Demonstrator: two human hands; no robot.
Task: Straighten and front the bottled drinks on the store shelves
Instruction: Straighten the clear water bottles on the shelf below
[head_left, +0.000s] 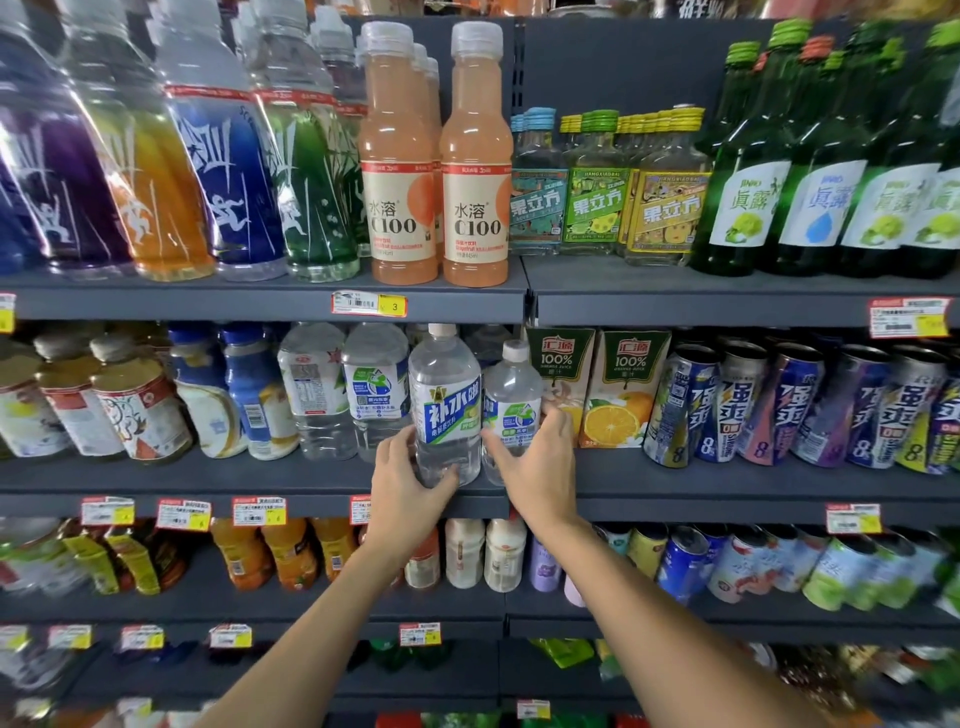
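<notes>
On the middle shelf (727, 486), at its near edge: left hand (408, 470) wrapped round big bottle (444, 400), right hand (537, 460) round small bottle (511, 395). Pulled further forward, either could topple off; swung right, could knock carton (561, 356).

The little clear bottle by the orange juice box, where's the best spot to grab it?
Grab the little clear bottle round its lower body, below the label, coming from the front. It stands upright at the shelf edge, with a bigger bottle and a juice carton close at its sides, so the front is freest.
</notes>
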